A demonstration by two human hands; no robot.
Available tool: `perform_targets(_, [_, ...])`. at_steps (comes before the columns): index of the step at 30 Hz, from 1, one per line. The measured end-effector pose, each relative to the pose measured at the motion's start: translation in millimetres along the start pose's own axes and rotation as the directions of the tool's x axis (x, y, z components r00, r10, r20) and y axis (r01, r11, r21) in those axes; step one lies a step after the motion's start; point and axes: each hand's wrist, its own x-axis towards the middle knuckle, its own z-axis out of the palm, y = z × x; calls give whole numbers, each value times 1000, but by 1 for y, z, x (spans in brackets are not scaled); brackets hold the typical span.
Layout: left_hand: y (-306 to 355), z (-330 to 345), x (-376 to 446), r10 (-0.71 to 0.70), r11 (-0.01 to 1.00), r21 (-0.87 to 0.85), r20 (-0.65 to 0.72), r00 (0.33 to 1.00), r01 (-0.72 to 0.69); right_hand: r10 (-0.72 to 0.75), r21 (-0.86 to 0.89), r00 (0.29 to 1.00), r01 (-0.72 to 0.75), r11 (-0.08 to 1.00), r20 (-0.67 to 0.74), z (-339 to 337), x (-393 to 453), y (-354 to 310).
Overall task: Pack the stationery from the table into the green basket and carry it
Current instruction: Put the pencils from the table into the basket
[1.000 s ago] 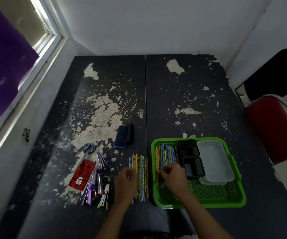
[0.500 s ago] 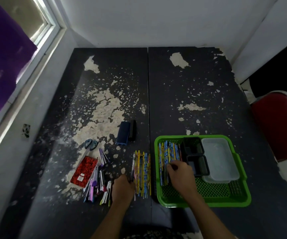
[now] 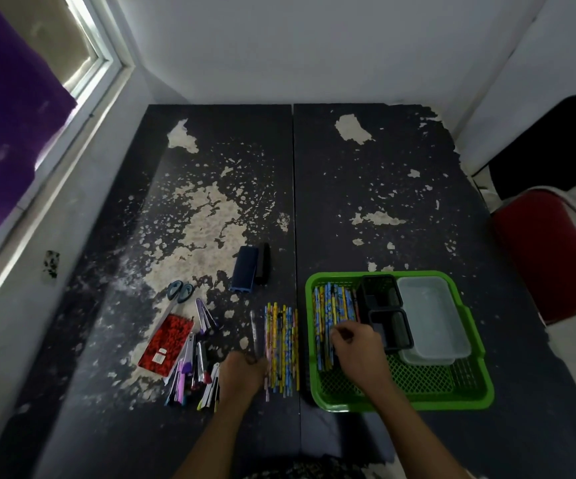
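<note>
Green basket (image 3: 400, 397) sits on the right half of the tabletop (image 3: 383, 188), near edge; only one view, the head cam, so all comes from it.

Change vs. 1 s ago: the left hand (image 3: 243, 373) has come down from the top of the loose pencils (image 3: 281, 347) to their near end, at the left side of the row. Its fingers are curled around smth thin there, probably a clear pen or 1–2 pencils, but I cannot tell exactly what it grips. The right hand (image 3: 361, 350) has stayed inside the basket, on the packed pencils (image 3: 331, 316) in the left part; fingers are bent and pinch or press the pencil ends, looks like it is settling them. If it really holds one, I cannot say.

Inside the basket also: black organizer (image 3: 385, 307) in the middle, clear plastic box (image 3: 433, 316) at the right.

Meaning for the task: one batch of pencils is in, the next batch is about to be taken. Not packed yet, all to the left of the basket: pens and markers (image 3: 193, 371), red notebook (image 3: 167, 340), scissors (image 3: 179, 292), blue case (image 3: 245, 267) w/ a black item (image 3: 263, 262) beside it. So packing is maybe a third done, and carrying is not near.
</note>
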Motion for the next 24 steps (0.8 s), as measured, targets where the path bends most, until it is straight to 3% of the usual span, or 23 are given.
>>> perform_targets(6, [34,-12,-24,68,977,-200,-47,997,-77,-14,34,1000,14,999,-1,-3,-2,-6])
perform_targets(11, [80,-3,-47,233,946,-257,113,966,-198,-40,200,997,26,980,70,8,-3,-18])
perform_targets(16, [92,12,-61,302,938,-228,164,939,-261,-30,200,999,23,980,35,10,0,-16])
perform_targets(20, [77,8,-47,264,949,-194,66,962,-248,66,63,998,-65,996,-21,9,6,-9])
perform_targets(24, [46,-2,-22,146,982,-117,-53,988,-151,35,-221,999,-41,974,-30,7,22,-7])
